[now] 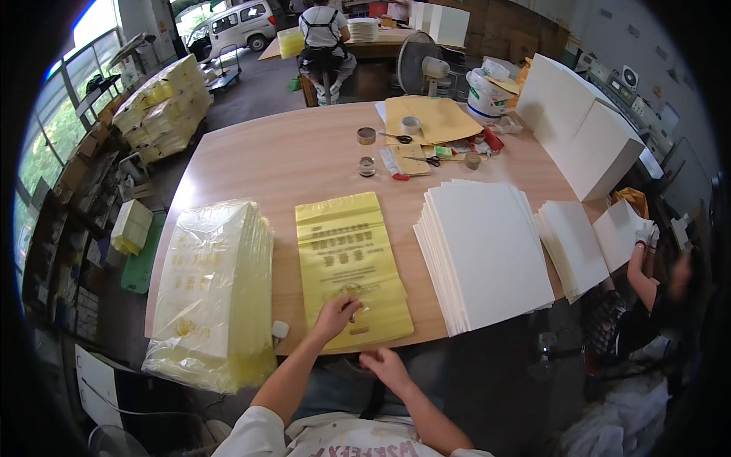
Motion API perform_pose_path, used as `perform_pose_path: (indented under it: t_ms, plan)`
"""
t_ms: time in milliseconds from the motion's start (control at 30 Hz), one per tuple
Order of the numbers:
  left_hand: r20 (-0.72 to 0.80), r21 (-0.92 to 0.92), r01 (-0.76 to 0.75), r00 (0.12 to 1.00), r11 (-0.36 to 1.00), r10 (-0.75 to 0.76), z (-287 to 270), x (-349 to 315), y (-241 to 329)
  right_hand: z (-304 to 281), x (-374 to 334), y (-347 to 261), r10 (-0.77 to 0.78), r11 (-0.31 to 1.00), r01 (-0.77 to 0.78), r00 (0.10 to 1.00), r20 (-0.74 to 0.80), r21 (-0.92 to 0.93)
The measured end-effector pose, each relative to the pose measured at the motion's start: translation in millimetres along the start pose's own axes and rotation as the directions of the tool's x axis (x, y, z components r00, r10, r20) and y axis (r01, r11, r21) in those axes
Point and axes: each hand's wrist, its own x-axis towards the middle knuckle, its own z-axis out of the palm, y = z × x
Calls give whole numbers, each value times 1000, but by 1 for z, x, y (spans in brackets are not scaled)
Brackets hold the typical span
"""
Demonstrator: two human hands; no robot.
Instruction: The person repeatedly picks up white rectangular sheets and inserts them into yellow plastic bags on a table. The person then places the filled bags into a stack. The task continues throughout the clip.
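Right hand point(387, 367) by desk's point(251, 160) near edge, fingers curled. Left hand point(335, 316) over yellow bags point(343, 259), fingertips bunched. Cannot tell whether either grip holds anything. Bags: flat stack, mid-desk, glossy, creased, darker print, small brownish mark at near end. Beyond: clear tape roll point(367, 166).

Bag pile point(349, 266), mid-counter: yellow, rows of darker brownish print. Wrapped stack point(209, 297), left: whitish to pale yellow, golden print. Sheet stack point(491, 255): plain white. Counter point(274, 156): light pinkish-brown, wood-grain pattern. Envelopes point(442, 122): buff-orange. Crate point(143, 259): green. Shirt point(320, 440): white, reddish lettering.
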Motion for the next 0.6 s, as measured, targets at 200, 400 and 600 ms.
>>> perform_pose_path:
  t_ms: [200, 400, 600]
  plan:
    - [30, 11, -3, 1000, 1000, 2, -22, -10, 40, 36, 74, -52, -136, 974, 183, 944, -301, 136]
    - [14, -899, 58, 994, 433, -104, -86, -1, 16, -35, 65, 3, -344, 905, 82, 719, -603, -418]
    - [-95, 162, -77, 991, 984, 93, 32, -47, 65, 9, 16, -62, -694, 680, 576, 705, -145, -453]
